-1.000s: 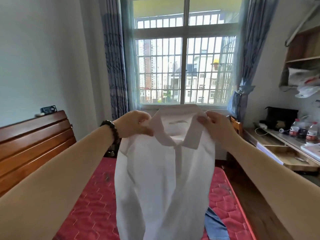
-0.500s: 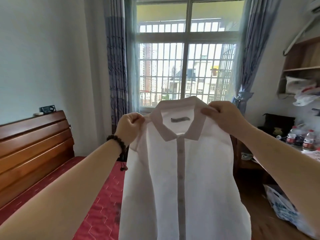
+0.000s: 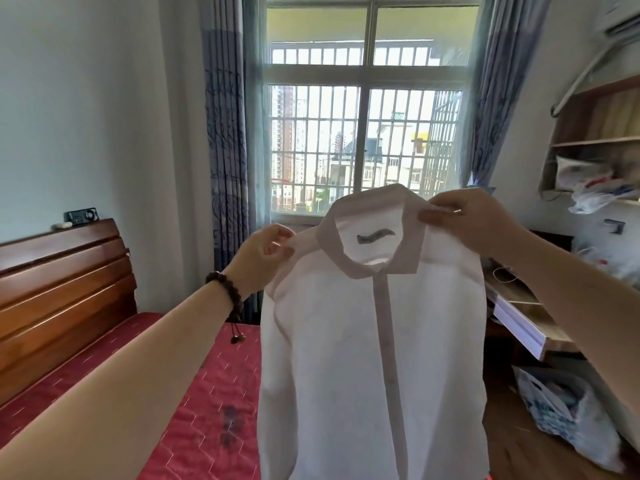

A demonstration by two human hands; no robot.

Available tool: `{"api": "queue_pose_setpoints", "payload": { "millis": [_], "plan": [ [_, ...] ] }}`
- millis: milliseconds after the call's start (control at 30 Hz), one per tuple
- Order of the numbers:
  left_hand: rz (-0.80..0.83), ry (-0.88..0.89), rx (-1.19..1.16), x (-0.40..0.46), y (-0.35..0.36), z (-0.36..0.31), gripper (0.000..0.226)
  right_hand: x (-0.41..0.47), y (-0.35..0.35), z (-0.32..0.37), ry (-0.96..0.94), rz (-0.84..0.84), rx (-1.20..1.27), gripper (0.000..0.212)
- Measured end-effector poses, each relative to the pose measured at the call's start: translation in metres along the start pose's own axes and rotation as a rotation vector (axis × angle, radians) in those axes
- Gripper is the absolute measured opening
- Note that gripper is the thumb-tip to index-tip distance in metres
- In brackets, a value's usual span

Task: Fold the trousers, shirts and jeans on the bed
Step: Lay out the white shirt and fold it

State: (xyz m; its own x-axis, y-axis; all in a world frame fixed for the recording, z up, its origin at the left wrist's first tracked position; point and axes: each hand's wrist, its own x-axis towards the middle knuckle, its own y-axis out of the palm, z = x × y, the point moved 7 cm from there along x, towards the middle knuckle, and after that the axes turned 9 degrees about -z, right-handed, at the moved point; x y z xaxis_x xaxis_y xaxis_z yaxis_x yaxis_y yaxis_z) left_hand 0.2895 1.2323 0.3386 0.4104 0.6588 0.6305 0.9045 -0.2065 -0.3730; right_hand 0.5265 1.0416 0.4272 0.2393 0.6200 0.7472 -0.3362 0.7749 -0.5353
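White cotton-looking shirt [image 3: 374, 358] is hanging in the air in front of you, front placket facing you, collar up, hem dropping out of the bottom of the head view. It's over the bed's foot-side edge, not lying on it yet.

Head view, the only one:
- Your left hand [image 3: 258, 259] pinches the shoulder seam just beside the collar, thumb against curled fingers, fabric caught between them. Beaded bracelet [image 3: 225, 289] on that wrist.
- Your right hand [image 3: 474, 220] pinches the other shoulder at the collar edge, thumb on top, fingers curled behind the cloth.
- Right side sits higher than left, so the shirt hangs slightly tilted. Gripping both shoulders lets gravity pull the body straight and take creases out, a sensible setup before laying it flat.
- Sleeves look tucked behind or alongside the body; can't tell exactly where the cuffs are.
- Red quilted mattress [image 3: 207, 410] lower left is the landing surface, wooden headboard [image 3: 62, 289] at far left. Desk [image 3: 526, 320] and plastic bags [image 3: 568, 414] on the right, near the shirt's hanging edge.

My read: you're at spread-and-lay-down for this shirt, no fold made. Trousers and jeans aren't visible here.
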Motion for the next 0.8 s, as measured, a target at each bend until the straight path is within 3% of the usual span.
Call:
{"api": "queue_pose_setpoints", "payload": {
  "millis": [100, 233, 333, 433, 567, 700, 800],
  "plan": [
    [0.272, -0.068, -0.071, -0.017, 0.033, -0.007, 0.045, -0.006, 0.009, 0.006, -0.004, -0.007, 0.054, 0.016],
    [0.214, -0.042, -0.081, -0.031, 0.061, -0.012, 0.018, -0.017, 0.021, 0.009, 0.008, 0.049, 0.058, 0.019],
    [0.162, -0.136, -0.199, -0.035, 0.065, -0.004, 0.016, -0.024, 0.022, 0.002, 0.062, 0.1, 0.043, 0.013],
    [0.173, -0.211, -0.253, -0.037, 0.068, 0.003, 0.021, -0.037, 0.027, -0.007, 0.179, 0.325, 0.032, 0.008],
    [0.212, -0.153, -0.309, -0.033, 0.065, -0.007, 0.021, -0.057, 0.03, -0.015, 0.282, 0.558, 0.098, 0.014],
    [0.312, -0.151, -0.287, -0.028, 0.062, -0.015, 0.039, -0.059, 0.03, -0.031, 0.385, 0.407, 0.117, 0.005],
    [0.236, -0.15, -0.134, -0.022, 0.068, -0.02, 0.042, -0.057, 0.036, -0.04, 0.357, 0.183, -0.054, 0.017]
  ]
}}
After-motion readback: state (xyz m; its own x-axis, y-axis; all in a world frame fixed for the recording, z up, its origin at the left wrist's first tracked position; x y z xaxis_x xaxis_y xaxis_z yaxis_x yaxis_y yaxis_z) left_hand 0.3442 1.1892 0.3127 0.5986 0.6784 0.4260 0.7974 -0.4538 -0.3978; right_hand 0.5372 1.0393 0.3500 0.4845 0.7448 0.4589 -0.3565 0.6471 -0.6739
